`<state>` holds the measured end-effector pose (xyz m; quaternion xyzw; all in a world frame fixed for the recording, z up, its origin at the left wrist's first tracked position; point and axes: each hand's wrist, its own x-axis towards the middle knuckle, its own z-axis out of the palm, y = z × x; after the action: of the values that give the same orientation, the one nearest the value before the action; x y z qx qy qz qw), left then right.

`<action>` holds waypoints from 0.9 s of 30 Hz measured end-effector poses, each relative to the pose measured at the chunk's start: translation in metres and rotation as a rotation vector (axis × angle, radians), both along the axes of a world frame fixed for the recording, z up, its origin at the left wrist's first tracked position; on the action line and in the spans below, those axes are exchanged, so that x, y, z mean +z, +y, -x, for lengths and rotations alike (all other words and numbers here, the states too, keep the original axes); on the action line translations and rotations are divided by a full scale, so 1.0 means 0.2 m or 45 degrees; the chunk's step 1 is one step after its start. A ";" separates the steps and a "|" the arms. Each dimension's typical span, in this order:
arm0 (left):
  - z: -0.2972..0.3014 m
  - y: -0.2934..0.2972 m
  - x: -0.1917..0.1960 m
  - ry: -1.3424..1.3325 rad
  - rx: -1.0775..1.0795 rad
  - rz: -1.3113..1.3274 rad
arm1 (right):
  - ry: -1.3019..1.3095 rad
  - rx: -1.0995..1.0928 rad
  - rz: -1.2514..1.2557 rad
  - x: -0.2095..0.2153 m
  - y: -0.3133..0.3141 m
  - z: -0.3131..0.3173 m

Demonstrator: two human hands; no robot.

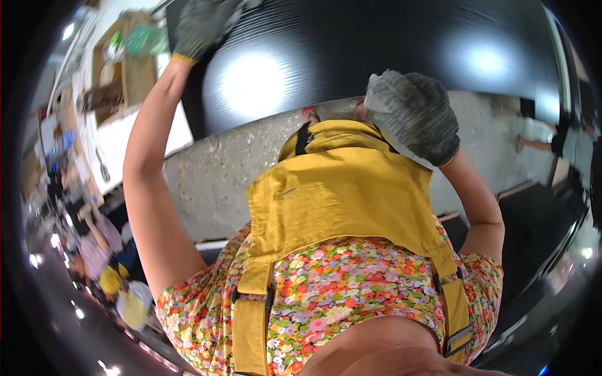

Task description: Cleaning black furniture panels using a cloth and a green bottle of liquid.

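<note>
I have a large black panel (351, 56) up in front of me, glossy and faintly ribbed, filling the view from about eleven o'clock across to two o'clock, with two bright lamp glares on its face. My left hand (200, 28), in a grey knit glove with a yellow cuff, is raised high at eleven o'clock and lies on the panel's upper left corner; the fingers seem curled over the edge, though the rim of the view cuts them off, so I cannot tell how firmly they close. My right hand (414, 113), gloved the same, sits at one o'clock against the panel's lower edge, fingers bent and bunched; whether they pinch that edge or only press on it I cannot tell. To handle this well I judge I should keep the two grips wide apart as they are, one high and one low, so the sheet cannot twist, and let the lower hand take the weight while the upper one steers. My left arm is stretched up nearly straight, elbow out toward nine o'clock; my right arm is folded, elbow low at four o'clock. Below the panel runs a rough concrete ledge (219, 169), and my yellow apron (338, 194) over a flowered dress fills six o'clock. Other people work far off at eight o'clock.
</note>
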<state>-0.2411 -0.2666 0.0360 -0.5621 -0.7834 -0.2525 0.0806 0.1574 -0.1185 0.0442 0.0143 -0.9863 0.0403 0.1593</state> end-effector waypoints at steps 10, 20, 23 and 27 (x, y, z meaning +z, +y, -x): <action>-0.05 0.13 -0.01 -0.090 -0.196 -0.111 | 0.121 0.537 -0.358 -0.13 -0.83 0.97; 0.08 0.26 -0.12 1.043 -0.480 -0.508 | 0.620 0.081 -0.465 -0.14 -0.64 0.71; -0.19 0.28 -0.04 -0.244 0.051 0.064 | 0.380 -0.389 -0.595 -0.19 -0.29 0.32; -0.03 0.15 -0.07 -0.144 -0.028 0.083 | -0.156 -0.358 -0.314 -0.11 0.23 -0.36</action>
<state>-0.2344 -0.2363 0.0216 -0.5580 -0.7882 -0.2591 0.0150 0.2298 -0.0727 0.0224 -0.1068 -0.9839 -0.1029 0.1000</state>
